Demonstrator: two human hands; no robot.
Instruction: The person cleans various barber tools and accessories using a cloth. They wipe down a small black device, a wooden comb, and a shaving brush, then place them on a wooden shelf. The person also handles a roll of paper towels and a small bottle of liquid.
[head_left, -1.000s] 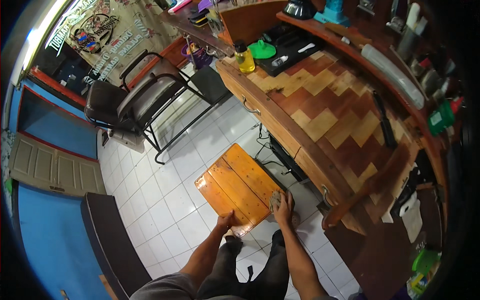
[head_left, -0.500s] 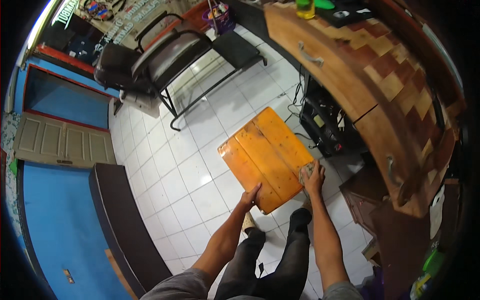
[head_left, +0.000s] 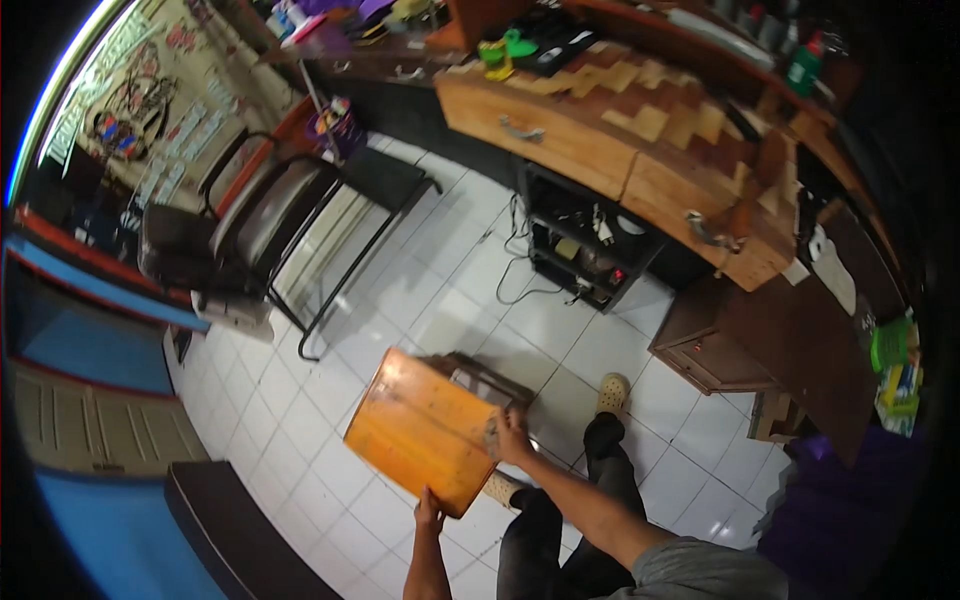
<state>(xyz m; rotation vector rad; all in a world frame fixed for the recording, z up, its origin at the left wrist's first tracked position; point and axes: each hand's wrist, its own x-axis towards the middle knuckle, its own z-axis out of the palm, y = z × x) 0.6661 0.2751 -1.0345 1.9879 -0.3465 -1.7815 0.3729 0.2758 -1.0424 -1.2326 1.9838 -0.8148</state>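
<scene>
A rectangular orange wooden panel (head_left: 425, 425) with plank seams and dark marks is held tilted above the tiled floor, in front of my legs. My left hand (head_left: 429, 508) grips its near edge, thumb on top and fingers hidden beneath. At its right edge my right hand (head_left: 514, 436) is closed on a crumpled greyish cloth (head_left: 492, 432), pressed against the orange surface. Behind the panel's far right side a brown and grey boxy shape (head_left: 490, 382) shows; whether it is joined to the panel I cannot tell.
A dark reclining chair (head_left: 290, 220) with a metal frame stands at the far left. A wooden counter with drawers (head_left: 560, 150) runs along the far right, above a black shelf (head_left: 575, 265) with cables. A brown cabinet (head_left: 700, 350) stands right; a dark bench (head_left: 235, 530) lies left.
My view has turned right. The panel has swung and tilted, showing the brown and grey shape behind it. Both hands still hold on, and my right foot has stepped outward.
</scene>
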